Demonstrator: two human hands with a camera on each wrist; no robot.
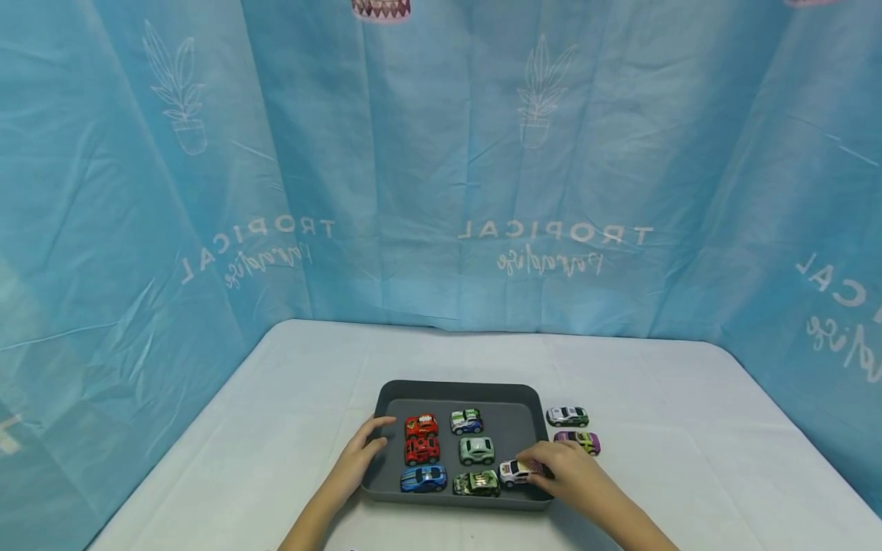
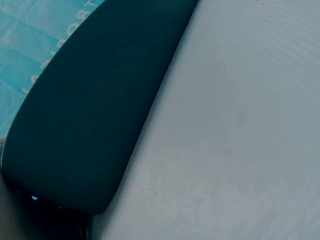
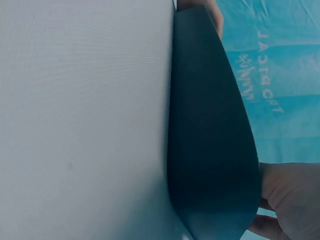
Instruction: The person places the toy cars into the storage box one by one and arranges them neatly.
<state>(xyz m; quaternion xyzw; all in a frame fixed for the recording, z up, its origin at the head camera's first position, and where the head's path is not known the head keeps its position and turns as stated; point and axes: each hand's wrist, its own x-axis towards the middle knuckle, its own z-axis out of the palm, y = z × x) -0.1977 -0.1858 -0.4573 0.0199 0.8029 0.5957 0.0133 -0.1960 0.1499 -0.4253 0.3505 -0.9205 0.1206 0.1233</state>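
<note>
A dark grey tray sits on the table with several toy cars inside. At its front right corner my right hand pinches a white toy car from above; the fingers cover part of it. My left hand rests at the tray's left wall, finger and thumb spread over the rim. Beside the white car is a camouflage green car, then a blue car. Behind them stand two red cars, a pale green car and a white-and-green car. Both wrist views show mostly the tray's outer wall.
Outside the tray on the right, a white-and-dark-green car and a purple-and-yellow car lie on the white table. The right forearm passes close to the purple one. A blue printed curtain hangs behind the table and at both sides.
</note>
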